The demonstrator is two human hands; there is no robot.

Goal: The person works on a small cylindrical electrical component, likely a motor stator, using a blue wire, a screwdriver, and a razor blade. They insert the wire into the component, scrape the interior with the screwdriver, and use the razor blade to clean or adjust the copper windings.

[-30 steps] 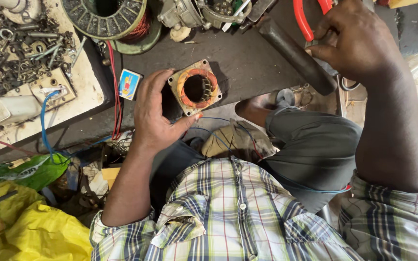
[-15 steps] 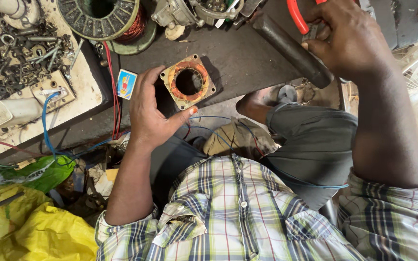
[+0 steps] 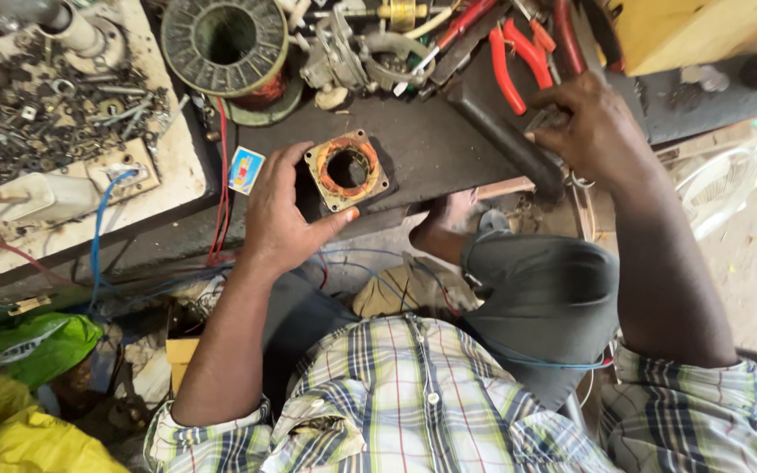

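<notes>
Left hand (image 3: 280, 219) clamps the square motor stator (image 3: 346, 171) between thumb and fingers, holding it flat near the front edge of the dark workbench (image 3: 431, 149); copper winding rings its round bore. Right hand (image 3: 590, 130) is closed over a dark bar-shaped tool (image 3: 501, 138) lying diagonally on the bench, towards the right end. Red-handled pliers (image 3: 512, 61) sit just behind that hand. Wire spool (image 3: 224, 44) stands at the back edge, left of centre. Small blue card (image 3: 244, 170) lies just left of the left hand. Pile of screws and nuts (image 3: 45, 114) on the pale board at the far left.
</notes>
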